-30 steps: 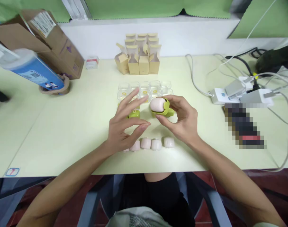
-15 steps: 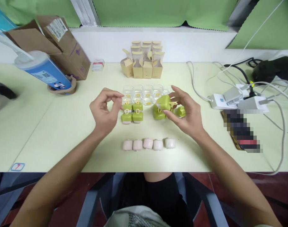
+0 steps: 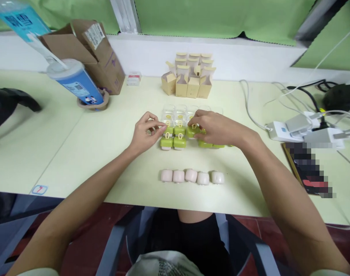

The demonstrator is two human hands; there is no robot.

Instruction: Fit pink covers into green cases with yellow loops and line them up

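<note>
Several small green cases (image 3: 173, 142) with yellow loops stand in a cluster at the middle of the pale green table (image 3: 91, 153). My right hand (image 3: 213, 128) lies over the cluster's right part, its fingers closed on one green case (image 3: 192, 130). My left hand (image 3: 145, 132) hovers just left of the cluster with thumb and forefinger pinched together by the nearest case; what they pinch is too small to see. A row of several pink inserts (image 3: 191, 176) lies nearer to me. Clear plastic boxes (image 3: 179, 113) sit right behind the green cases.
Small open tan cartons (image 3: 190, 76) stand at the back. A blue cylinder (image 3: 75, 82) on a brown ring and a cardboard box (image 3: 96, 51) are at the left. White power adapters (image 3: 300, 128), cables and a dark device (image 3: 310, 168) crowd the right side.
My right hand has brought the green case down from the air into the cluster. My left hand has moved right, up against the cluster, fingers pinched. The view shifted, so everything sits further right.
</note>
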